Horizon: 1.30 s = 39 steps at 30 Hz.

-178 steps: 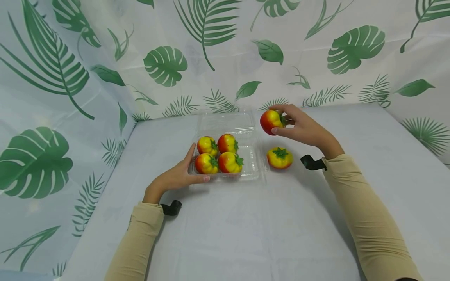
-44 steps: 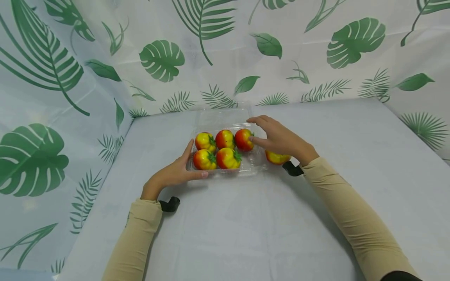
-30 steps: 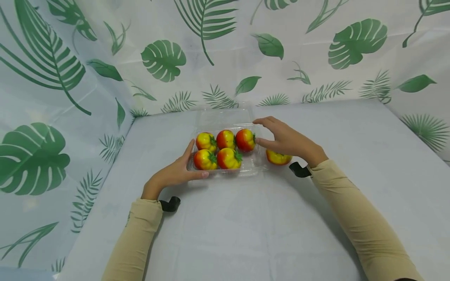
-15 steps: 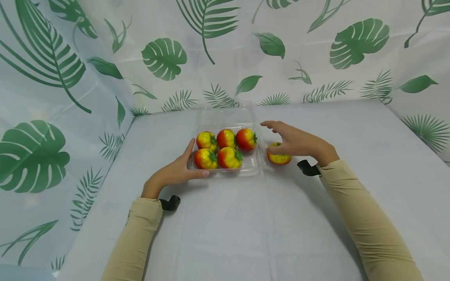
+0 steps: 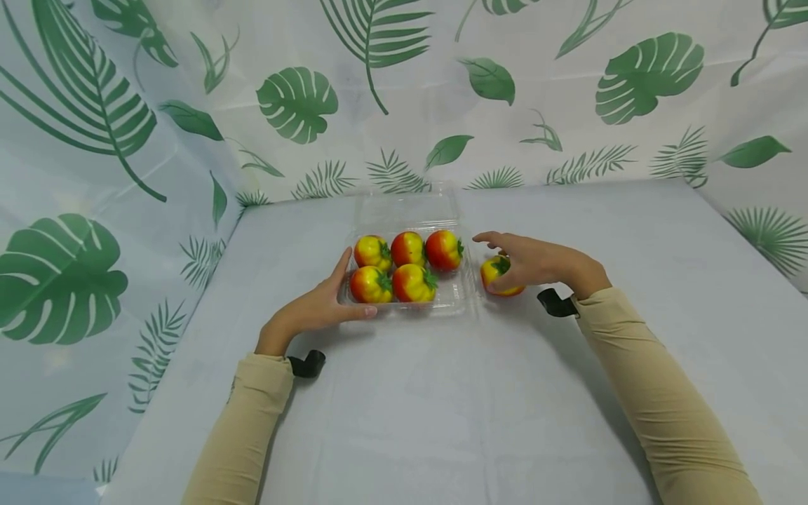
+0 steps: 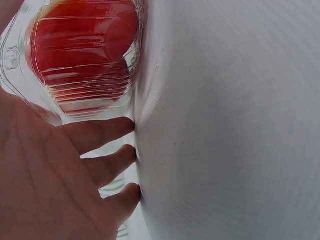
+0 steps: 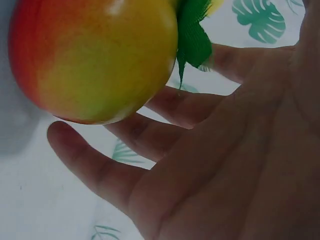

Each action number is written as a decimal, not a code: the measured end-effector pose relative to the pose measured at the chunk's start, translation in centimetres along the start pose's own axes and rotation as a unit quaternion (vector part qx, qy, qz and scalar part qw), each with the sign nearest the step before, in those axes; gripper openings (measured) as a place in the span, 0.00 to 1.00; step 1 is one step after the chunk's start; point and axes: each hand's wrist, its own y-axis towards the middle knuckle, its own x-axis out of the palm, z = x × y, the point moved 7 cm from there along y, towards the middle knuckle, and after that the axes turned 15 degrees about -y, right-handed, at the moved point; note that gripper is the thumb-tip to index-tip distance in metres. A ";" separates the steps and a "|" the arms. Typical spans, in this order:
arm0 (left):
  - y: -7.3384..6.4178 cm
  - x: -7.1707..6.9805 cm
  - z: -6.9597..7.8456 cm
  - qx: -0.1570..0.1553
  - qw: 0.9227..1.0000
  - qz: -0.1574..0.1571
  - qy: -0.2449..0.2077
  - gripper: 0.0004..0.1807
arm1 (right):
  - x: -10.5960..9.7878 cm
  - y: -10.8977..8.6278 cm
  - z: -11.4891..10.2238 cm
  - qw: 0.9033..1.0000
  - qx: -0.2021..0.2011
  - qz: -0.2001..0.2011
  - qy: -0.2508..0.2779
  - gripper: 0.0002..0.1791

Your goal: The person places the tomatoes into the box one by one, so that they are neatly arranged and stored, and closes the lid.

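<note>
A clear plastic clamshell box (image 5: 451, 294) stands with its lid (image 5: 407, 209) folded back. Several red-and-yellow, tomato-like fruits (image 5: 413, 283) with green leafy caps sit in it; its front right place is bare. My left hand (image 5: 318, 305) rests against the box's front left corner, thumb along the front and index finger along the side. Its other fingers (image 6: 107, 165) reach down to the table, fairly straight. A loose fruit (image 5: 495, 277) lies right of the box. My right hand (image 5: 536, 263) spreads round it, thumb in front; in the right wrist view, extended fingers (image 7: 95, 170) lie behind the fruit (image 7: 95, 60).
A white cloth covers the table (image 5: 404, 421). Behind it and at the left hang white curtains (image 5: 404, 91) with green leaf prints. A black wrist camera (image 5: 307, 365) sits at the left sleeve and another wrist camera (image 5: 555, 303) at the right.
My right hand set a fruit in the box's back right place, let go, and moved right and down to the loose fruit. My left hand has stayed at the box corner.
</note>
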 end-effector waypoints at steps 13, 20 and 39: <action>0.2 -0.1 0.1 0.004 1.000 0.000 0.004 0.71 | 0.4 -0.1 0.7 0.999 0.010 -0.011 -0.036 0.39; 0.2 0.0 0.0 0.005 1.000 0.002 0.003 0.69 | 0.1 -0.1 0.8 0.999 0.000 0.001 -0.047 0.35; 0.1 0.0 0.0 0.006 1.000 0.002 0.003 0.69 | -3.9 -2.2 -0.3 0.992 -0.007 0.124 -0.021 0.37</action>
